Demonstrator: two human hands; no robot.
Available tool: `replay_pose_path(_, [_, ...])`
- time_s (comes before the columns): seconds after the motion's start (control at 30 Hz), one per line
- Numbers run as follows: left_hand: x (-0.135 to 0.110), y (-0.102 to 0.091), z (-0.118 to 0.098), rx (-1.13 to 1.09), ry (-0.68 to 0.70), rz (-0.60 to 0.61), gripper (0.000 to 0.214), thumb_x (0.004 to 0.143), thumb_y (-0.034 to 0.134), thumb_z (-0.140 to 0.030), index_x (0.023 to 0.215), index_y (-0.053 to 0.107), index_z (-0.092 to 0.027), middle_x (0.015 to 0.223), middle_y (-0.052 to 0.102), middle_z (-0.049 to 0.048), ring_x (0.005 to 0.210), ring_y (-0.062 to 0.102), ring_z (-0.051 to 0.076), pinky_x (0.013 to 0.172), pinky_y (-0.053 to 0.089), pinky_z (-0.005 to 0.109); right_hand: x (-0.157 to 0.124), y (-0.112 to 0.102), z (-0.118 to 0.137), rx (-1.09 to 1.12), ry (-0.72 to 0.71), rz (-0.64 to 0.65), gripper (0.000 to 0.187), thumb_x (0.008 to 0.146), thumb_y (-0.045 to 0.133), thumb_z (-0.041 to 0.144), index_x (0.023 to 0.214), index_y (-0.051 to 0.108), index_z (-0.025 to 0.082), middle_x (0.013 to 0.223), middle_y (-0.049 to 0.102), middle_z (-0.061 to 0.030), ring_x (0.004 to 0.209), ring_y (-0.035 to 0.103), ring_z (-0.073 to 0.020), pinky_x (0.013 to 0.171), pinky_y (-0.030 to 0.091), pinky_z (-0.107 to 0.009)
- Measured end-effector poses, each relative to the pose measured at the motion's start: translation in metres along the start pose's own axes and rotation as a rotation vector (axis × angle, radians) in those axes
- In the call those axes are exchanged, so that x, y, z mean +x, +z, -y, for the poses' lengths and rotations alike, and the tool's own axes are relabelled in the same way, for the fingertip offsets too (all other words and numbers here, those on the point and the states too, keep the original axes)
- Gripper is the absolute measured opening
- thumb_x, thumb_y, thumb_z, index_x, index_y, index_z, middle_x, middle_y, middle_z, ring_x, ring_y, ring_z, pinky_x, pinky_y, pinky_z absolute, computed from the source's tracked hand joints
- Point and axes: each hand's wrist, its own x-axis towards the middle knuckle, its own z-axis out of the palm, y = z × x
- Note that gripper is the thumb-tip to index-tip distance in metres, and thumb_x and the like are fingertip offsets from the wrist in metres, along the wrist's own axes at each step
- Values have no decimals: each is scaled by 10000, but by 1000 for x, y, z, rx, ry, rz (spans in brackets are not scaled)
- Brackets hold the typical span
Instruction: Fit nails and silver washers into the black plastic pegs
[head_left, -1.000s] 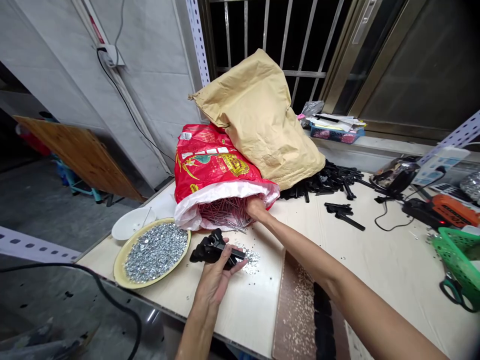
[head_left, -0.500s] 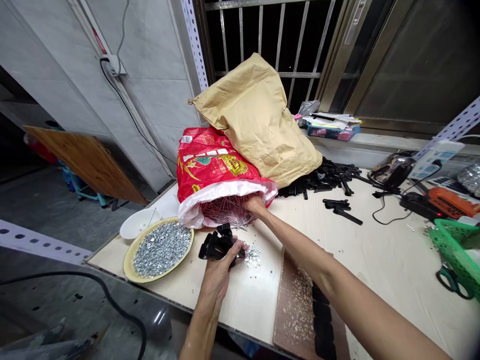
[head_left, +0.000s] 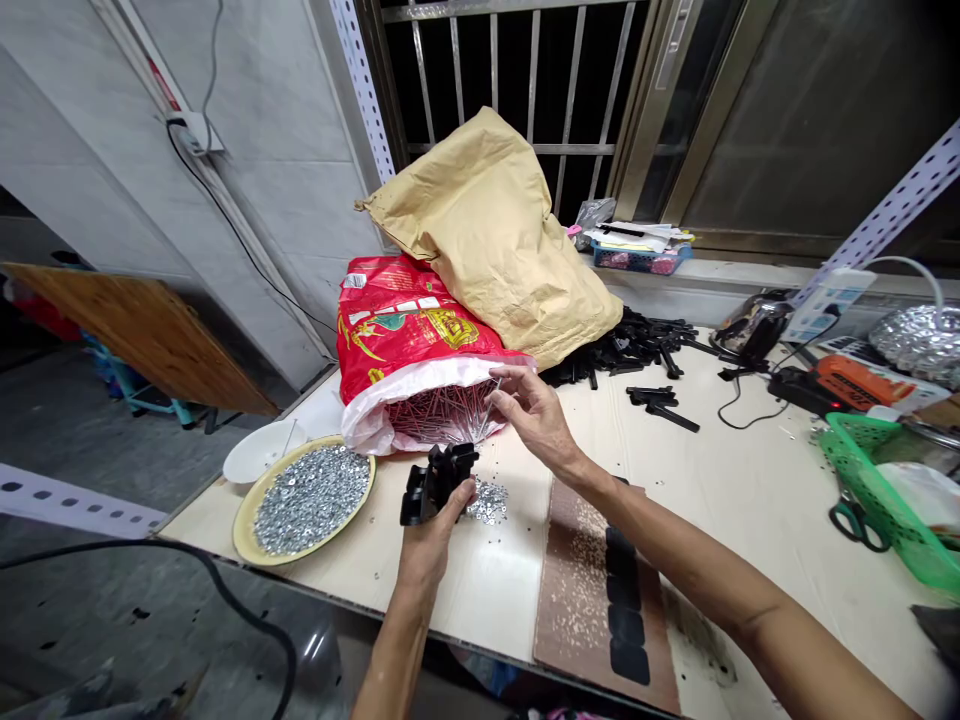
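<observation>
My left hand [head_left: 439, 530] is closed around a few black plastic parts [head_left: 436, 482], above the table in front of the sack. The fingers of my right hand [head_left: 529, 410] pinch a thin metal rod [head_left: 496, 387] at the right side of the sack's mouth; the rod is small and partly hidden by the fingers. The red sack [head_left: 420, 320], its white lining folded out, lies on its side, full of long thin metal rods [head_left: 427, 412]. Just right of my left hand is a small pile of washers [head_left: 489, 502] on the table.
A yellow bowl of washers [head_left: 311, 500] and a white bowl [head_left: 259, 452] stand left. A tan sack [head_left: 502, 240] leans over the red one. Black parts [head_left: 645, 342] are heaped behind. A brown board [head_left: 566, 630] bears black pads [head_left: 628, 625]. Scissors [head_left: 859, 525] and a green basket [head_left: 892, 510] are right.
My right hand has come out of the sack's mouth, now pinching a thin rod. My left hand has turned the black parts more upright. The view has shifted slightly right.
</observation>
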Motion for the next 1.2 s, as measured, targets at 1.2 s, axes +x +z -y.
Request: replay_pose_path(1.2, [9,-41,4,320,74,-157,402,608,768,-439,909,721,-176,924,723,93,941,655,284,872,491,399,16,24,-13,-200,12,680,362,922,497,330,1253,547,192,1185,626,-78,1066,596,-161,859,474,-269])
